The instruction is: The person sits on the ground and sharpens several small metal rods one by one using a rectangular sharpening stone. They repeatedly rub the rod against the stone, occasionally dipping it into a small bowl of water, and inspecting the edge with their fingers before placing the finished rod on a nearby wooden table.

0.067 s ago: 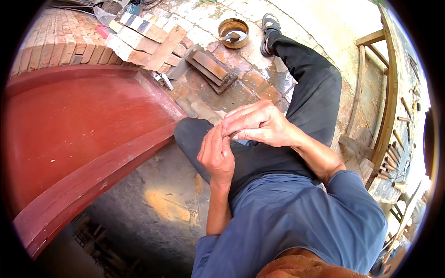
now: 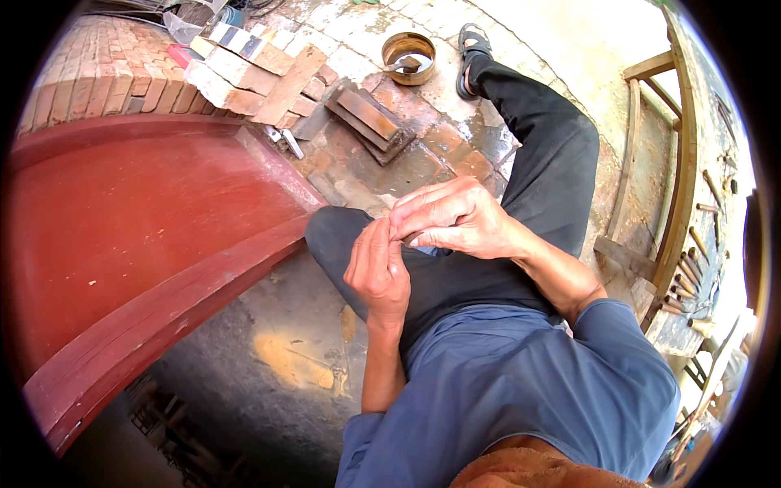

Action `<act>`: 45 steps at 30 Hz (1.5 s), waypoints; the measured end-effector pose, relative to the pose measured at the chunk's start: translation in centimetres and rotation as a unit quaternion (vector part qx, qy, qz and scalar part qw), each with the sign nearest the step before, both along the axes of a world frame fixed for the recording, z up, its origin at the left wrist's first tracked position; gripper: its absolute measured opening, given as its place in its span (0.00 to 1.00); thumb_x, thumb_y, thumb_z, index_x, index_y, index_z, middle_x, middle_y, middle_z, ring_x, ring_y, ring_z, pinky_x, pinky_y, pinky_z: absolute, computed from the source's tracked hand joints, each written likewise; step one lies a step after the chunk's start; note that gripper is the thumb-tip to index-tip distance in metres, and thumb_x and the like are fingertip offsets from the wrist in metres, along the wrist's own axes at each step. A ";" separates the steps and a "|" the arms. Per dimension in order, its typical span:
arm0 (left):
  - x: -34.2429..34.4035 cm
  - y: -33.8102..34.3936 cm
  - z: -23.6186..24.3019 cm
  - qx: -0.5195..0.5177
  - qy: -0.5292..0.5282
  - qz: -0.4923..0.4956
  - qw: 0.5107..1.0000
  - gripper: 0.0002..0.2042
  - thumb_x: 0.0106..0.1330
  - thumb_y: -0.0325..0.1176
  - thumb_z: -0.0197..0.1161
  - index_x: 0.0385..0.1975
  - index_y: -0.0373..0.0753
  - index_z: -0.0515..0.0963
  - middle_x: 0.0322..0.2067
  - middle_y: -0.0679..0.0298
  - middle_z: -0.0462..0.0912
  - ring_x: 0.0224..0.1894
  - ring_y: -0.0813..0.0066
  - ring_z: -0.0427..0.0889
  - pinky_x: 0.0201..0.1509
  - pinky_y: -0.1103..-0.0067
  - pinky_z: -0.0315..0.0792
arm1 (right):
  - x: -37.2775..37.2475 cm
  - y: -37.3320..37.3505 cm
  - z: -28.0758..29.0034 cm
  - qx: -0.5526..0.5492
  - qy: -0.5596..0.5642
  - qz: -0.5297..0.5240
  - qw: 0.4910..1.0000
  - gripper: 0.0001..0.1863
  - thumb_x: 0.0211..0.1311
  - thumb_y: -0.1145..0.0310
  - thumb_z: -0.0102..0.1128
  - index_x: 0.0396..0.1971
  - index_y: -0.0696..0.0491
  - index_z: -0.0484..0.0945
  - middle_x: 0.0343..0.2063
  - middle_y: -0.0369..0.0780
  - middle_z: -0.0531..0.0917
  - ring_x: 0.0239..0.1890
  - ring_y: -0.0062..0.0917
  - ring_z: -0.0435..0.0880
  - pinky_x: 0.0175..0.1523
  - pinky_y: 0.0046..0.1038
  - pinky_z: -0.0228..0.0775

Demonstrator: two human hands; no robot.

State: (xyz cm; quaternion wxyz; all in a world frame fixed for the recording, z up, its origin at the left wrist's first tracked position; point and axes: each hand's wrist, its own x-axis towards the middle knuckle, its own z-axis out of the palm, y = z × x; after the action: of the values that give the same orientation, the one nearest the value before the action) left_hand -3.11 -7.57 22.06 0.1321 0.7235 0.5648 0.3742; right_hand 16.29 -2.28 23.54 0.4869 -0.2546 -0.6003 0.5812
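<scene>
Basically both hands are together over the person's lap, above the bent knee. Left hand (image 2: 377, 271) is upright, palm facing right, fingers straight and close together, not gripping anything visible. Right hand (image 2: 450, 218) comes across from the right, fingers curled, tips pressed against the left hand's fingertips. Whether something small is pinched between them: cannot tell, contact spot is hidden by the fingers.

Person is seated, dark trousers (image 2: 537, 154), blue shirt (image 2: 521, 390), one leg stretched out to a sandal (image 2: 470, 45) near the top edge.

Left of the hands: large red-painted wooden piece (image 2: 138, 228) with a curved raised rim, near the knee, apart from both hands.

Beyond the knee on the brick paving (image 2: 431, 138): dark rectangular sharpening block (image 2: 366, 118), loose stack of bricks (image 2: 252, 69), round rusty tin (image 2: 409, 57) with liquid inside. All well apart from the hands.

Right edge: wooden frame (image 2: 651, 163) and a bench with tool handles (image 2: 691, 268).
</scene>
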 end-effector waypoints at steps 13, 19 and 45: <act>-1.1 -1.5 0.2 -0.010 0.015 0.000 1.000 0.13 0.68 0.20 0.66 0.51 0.29 0.83 0.44 0.49 0.88 0.46 0.50 0.89 0.51 0.65 0.82 | -0.1 -1.3 0.5 0.020 -0.015 -0.030 0.999 0.09 0.59 0.80 0.74 0.40 0.61 0.90 0.40 0.45 0.91 0.48 0.38 0.90 0.55 0.36 0.81; -1.5 -2.1 -0.2 -0.014 0.017 0.020 1.000 0.14 0.66 0.21 0.67 0.50 0.31 0.84 0.44 0.51 0.88 0.47 0.51 0.89 0.51 0.64 0.82 | 0.0 -1.3 1.1 0.038 -0.016 -0.021 0.999 0.09 0.59 0.79 0.74 0.40 0.61 0.90 0.40 0.46 0.91 0.48 0.38 0.90 0.56 0.37 0.81; -0.1 -3.0 0.5 -0.043 -0.058 0.021 0.997 0.14 0.65 0.19 0.69 0.50 0.32 0.84 0.43 0.51 0.88 0.45 0.54 0.89 0.49 0.67 0.81 | 1.0 -1.9 1.0 -0.187 -0.016 -0.020 0.982 0.12 0.70 0.73 0.68 0.50 0.60 0.88 0.46 0.42 0.91 0.48 0.20 0.88 0.53 0.25 0.79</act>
State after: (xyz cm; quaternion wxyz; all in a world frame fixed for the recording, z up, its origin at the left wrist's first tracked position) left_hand -3.18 -10.56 22.59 0.1876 0.6823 0.5865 0.3940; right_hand 17.24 -4.16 24.53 0.4329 -0.3619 -0.4835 0.6692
